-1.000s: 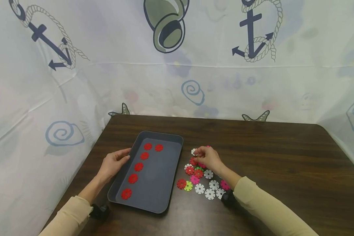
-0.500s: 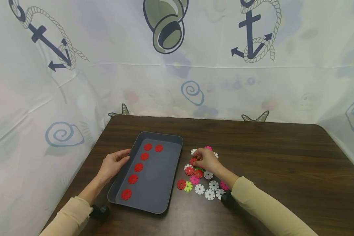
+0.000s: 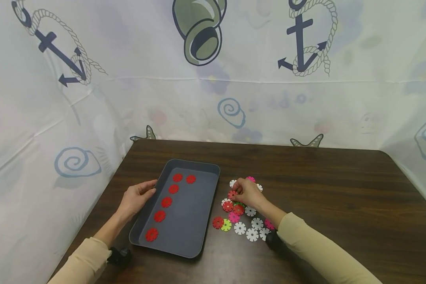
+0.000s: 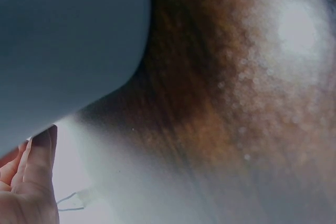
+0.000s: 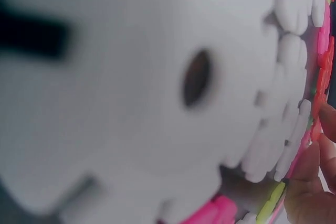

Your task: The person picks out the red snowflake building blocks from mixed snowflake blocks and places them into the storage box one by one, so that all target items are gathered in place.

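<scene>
A dark grey baking tray (image 3: 193, 221) lies left of centre, with several red notched plastic discs (image 3: 159, 216) inside. My left hand (image 3: 136, 199) holds its left rim by the fingertips and thumb; in the left wrist view the fingers (image 4: 37, 161) rise beside the tray wall (image 4: 73, 35). Right of the tray, my right hand (image 3: 250, 193) is bent down over a spread of discs, thumb and fingertips at a red disc (image 3: 232, 194). In the right wrist view these fingertips pinch at the red disc's edge (image 5: 316, 129), and a blurred white disc (image 5: 131, 103) fills the foreground.
White discs (image 3: 252, 234), a pink disc (image 3: 234, 217), a yellow-green disc (image 3: 226, 225) and more red discs (image 3: 218, 222) lie loosely, some overlapping, on the dark wooden table (image 3: 323, 189). A patterned curtain (image 3: 198, 106) stands behind the table's far edge.
My right hand has shifted slightly left over the discs, uncovering a pink and a white disc behind it. The left hand and tray stay in place.
</scene>
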### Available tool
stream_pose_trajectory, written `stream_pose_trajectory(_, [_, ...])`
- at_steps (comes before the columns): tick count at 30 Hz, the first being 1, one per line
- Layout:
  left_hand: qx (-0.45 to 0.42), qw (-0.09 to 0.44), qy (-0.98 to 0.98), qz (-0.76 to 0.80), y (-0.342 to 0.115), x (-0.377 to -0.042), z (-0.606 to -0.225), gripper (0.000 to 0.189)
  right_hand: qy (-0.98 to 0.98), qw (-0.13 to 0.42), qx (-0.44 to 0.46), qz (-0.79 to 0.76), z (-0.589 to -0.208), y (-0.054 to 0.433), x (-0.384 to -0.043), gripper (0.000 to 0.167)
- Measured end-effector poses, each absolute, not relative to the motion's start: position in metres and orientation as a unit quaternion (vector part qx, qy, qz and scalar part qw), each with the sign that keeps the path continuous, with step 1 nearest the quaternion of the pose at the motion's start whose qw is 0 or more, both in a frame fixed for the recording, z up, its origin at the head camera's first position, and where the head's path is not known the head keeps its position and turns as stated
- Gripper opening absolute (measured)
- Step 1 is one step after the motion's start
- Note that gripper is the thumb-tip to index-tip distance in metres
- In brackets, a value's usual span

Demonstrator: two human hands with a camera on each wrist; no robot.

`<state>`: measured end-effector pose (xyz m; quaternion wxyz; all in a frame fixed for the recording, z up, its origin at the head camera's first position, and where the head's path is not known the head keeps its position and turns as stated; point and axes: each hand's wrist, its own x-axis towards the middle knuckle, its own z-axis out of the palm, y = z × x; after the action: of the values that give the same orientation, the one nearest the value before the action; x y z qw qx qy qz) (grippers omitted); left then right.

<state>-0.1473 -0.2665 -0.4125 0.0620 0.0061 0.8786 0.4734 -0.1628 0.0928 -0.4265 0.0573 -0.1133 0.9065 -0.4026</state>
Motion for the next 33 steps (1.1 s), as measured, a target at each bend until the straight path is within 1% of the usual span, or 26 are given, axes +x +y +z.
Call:
stream_pose_trajectory(10, [0.005, 0.064, 0.877, 0.475, -0.267, -0.148, -0.413, 0.043, 0.908, 0.044, -0.118, -0.4, -0.426, 0.093, -0.161, 0.024])
stream_pose_trajectory(17, [0.005, 0.066, 0.874, 0.481, -0.268, -0.148, -0.414, 0.043, 0.907, 0.046, -0.116, -0.402, -0.424, 0.093, -0.16, 0.023])
stream_pose_trajectory(23, [0.008, 0.063, 0.876, 0.478, -0.268, -0.148, -0.414, 0.043, 0.906, 0.038, -0.113, -0.406, -0.422, 0.094, -0.16, 0.02])
stream_pose_trajectory(33, [0.008, 0.063, 0.88, 0.471, -0.268, -0.147, -0.414, 0.043, 0.883, 0.038, -0.066, -0.462, -0.415, 0.1, -0.165, 0.017])
